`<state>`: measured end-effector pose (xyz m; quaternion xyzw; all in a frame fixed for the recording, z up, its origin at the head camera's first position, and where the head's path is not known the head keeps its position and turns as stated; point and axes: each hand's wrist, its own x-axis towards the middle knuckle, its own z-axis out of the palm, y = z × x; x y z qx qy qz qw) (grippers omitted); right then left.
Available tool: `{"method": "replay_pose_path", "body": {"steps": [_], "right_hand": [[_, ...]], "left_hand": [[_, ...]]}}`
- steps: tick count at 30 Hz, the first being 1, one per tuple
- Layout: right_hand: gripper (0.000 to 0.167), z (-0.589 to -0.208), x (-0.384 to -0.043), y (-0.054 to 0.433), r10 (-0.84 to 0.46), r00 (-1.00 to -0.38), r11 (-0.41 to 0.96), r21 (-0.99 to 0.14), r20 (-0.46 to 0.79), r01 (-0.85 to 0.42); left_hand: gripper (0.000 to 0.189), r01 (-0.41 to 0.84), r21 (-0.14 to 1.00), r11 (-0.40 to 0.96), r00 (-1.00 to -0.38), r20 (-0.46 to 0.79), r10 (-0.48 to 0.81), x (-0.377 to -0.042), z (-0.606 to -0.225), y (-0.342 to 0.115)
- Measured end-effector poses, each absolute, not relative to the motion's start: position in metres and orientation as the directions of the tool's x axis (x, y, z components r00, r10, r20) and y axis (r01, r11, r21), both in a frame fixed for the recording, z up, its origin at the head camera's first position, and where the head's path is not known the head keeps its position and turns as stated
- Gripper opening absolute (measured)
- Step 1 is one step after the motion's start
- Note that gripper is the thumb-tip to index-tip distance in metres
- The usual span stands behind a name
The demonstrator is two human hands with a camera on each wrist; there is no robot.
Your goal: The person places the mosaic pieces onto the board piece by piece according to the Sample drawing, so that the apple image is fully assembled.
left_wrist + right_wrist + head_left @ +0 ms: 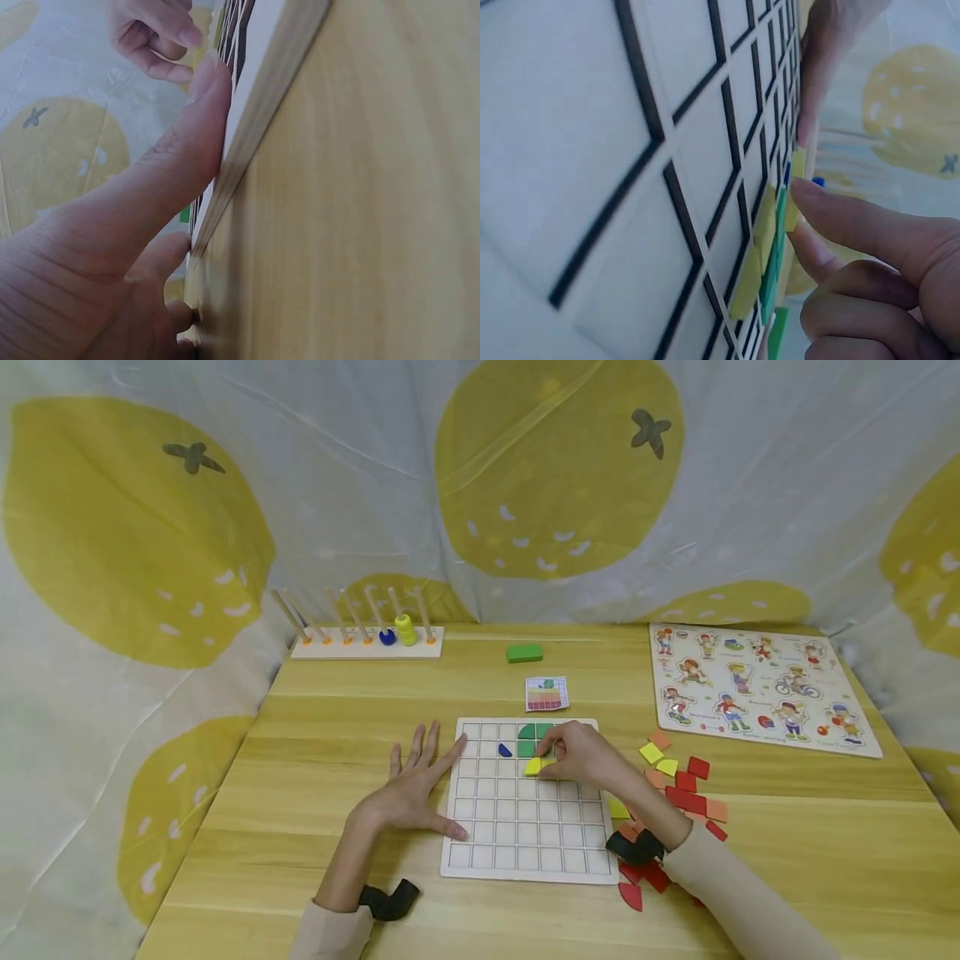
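Note:
A white grid board (504, 835) lies on the wooden table, its cells outlined in dark lines. My right hand (583, 755) is over its upper part and pinches a yellow tile (532, 767) between thumb and finger; the right wrist view shows this yellow tile (796, 187) tipped up off the grid. Under the fingers lie green tiles (527, 749) and more yellow tiles (744, 289), partly hidden in the head view. A small blue piece (505, 750) sits to their left. With fingers spread, my left hand (405, 793) rests at the board's left edge, thumb (202, 112) on its rim.
Loose red tiles (686, 800), orange and yellow ones are scattered right of the board, partly under my right forearm. Behind the board lie a small pattern card (547, 693) and a green block (524, 653). A peg stand (367, 648) is back left, a picture puzzle board (765, 689) back right.

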<state>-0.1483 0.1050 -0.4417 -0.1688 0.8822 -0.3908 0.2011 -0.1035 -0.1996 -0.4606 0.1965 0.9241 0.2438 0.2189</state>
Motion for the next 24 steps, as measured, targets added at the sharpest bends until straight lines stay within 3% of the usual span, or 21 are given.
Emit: {"method": "replay_pose_path", "body": {"steps": [24], "right_hand": [[0.016,-0.446,-0.149,0.093,-0.436,-0.864,0.646,-0.756,-0.251,-0.107]], "left_hand": [[0.134,0.251,0.540,0.803,-0.826,-0.313,0.469,-0.102,-0.457,-0.199]]}}
